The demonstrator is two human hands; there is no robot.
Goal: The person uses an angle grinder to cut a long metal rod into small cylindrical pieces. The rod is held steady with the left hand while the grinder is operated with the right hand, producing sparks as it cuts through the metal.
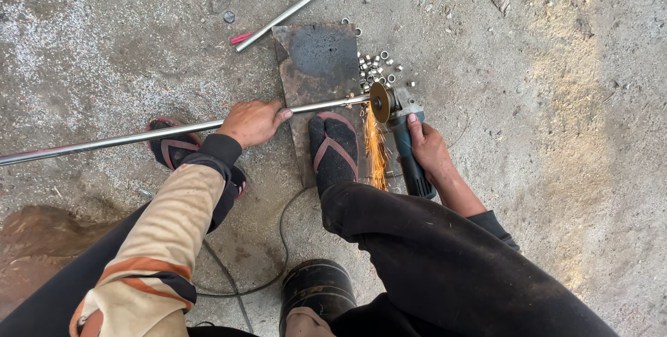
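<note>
- Steel pipe (125, 137), long and thin, runs across the concrete floor (556, 135) from the left edge of the view toward the middle, and its right end lies over a dark rusty metal plate (316, 59).
- At that right end the round disc (380, 102) of an angle grinder (403, 139) meets the pipe, and orange sparks (376, 153) stream down toward the person.
- The left hand (251, 121) lies on top of the pipe just left of the plate, fingers together and curled over it, pressing it down.
- The right hand (426, 146) has its fingers wrapped tight round the grinder's blue-grey body, with the thumb up toward the head of the tool.
- The right foot, in a black sock and sandal (334, 151), stands on the plate between the two hands, just below the pipe and beside the sparks.
- The left foot, in a like sandal (172, 148), rests on the floor under the pipe, partly hidden by the left sleeve.
- Just beyond the disc, a heap of short cut rings (375, 69) lies partly on the plate's right edge and partly on the floor.
- A second pipe (299, 7) lies slanting above the plate's top corner, with a small pink thing (241, 37) at its lower end.
- A black cable (278, 240) curves over the floor between the legs, near a black round container (316, 288) at the bottom of the view.
</note>
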